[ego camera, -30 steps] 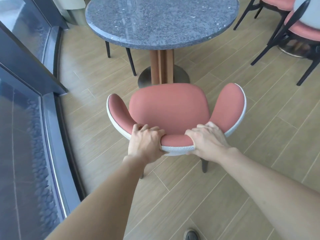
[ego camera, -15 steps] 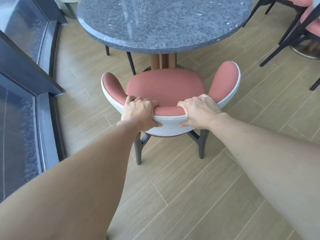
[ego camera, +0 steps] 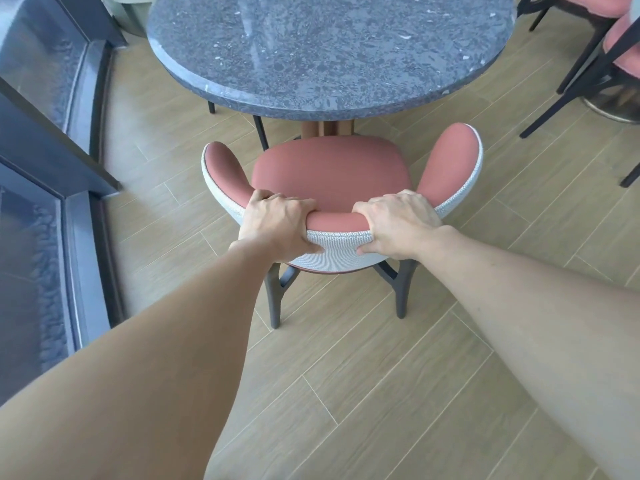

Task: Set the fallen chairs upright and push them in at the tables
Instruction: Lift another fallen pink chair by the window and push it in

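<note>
both hands on the chair back now: left hand (ego camera: 277, 226) and right hand (ego camera: 398, 225) each clamp the top rail of the pink chair (ego camera: 332, 171), thumbs on its white outer shell. the chair stands upright, its seat front just under the round grey table (ego camera: 329, 53) edge.

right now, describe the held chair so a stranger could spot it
Find the round grey table. The pink chair stands upright at its near edge. Only it, not the far-right chairs, is gripped by the left hand and right hand.
</note>
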A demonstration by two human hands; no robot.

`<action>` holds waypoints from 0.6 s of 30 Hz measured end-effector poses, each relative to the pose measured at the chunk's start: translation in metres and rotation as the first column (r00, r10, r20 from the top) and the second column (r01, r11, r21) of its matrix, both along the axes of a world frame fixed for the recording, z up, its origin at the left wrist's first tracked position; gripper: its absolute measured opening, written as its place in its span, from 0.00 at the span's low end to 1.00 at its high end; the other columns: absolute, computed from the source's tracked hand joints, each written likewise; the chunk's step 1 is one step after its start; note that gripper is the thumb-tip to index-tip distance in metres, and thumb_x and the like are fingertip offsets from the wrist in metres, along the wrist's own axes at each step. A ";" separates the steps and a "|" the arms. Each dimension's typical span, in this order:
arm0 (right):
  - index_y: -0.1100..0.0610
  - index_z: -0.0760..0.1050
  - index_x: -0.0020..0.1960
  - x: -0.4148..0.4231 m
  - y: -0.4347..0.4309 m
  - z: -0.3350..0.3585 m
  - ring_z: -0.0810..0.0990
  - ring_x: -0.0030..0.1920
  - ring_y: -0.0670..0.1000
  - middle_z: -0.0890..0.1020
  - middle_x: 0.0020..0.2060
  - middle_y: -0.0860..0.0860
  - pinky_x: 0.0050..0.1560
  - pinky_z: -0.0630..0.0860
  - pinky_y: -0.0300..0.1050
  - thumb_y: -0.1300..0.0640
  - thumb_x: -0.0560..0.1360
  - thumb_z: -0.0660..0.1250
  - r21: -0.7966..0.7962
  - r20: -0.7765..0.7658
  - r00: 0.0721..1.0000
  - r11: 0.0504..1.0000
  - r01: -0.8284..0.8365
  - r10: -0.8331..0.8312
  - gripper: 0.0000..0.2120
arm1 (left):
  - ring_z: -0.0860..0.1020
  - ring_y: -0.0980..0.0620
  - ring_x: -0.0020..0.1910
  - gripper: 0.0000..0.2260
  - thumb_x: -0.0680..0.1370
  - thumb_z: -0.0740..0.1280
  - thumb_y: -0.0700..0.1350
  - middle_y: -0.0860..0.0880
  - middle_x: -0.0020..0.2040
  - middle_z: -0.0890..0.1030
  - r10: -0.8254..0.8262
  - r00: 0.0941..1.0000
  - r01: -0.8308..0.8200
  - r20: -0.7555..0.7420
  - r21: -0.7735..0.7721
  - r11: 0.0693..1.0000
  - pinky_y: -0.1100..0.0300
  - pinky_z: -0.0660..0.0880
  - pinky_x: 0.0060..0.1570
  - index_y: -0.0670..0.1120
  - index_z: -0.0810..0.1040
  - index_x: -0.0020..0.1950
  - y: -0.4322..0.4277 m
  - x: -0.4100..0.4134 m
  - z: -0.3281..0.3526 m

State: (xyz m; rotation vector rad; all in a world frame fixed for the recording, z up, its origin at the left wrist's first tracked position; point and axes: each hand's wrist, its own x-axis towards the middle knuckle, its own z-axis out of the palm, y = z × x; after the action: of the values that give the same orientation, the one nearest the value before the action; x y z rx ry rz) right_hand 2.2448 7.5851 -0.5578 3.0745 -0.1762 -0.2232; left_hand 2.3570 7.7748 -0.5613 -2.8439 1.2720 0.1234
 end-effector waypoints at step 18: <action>0.46 0.71 0.48 0.055 0.110 0.005 0.84 0.56 0.59 0.85 0.54 0.49 0.46 0.67 0.49 0.35 0.77 0.70 0.084 -0.014 0.998 0.995 -0.055 0.056 0.16 | 0.80 0.43 0.53 0.17 0.70 0.77 0.61 0.50 0.45 0.84 0.049 0.998 -0.048 -0.037 0.025 0.999 0.50 0.66 0.67 0.55 0.82 0.54 0.102 0.062 0.009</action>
State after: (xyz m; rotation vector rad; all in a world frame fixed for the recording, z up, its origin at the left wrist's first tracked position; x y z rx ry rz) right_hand 2.2997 7.6953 -0.5531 3.1546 -0.0822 -0.2602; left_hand 2.4187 7.8770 -0.5525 -2.8662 1.1995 0.1926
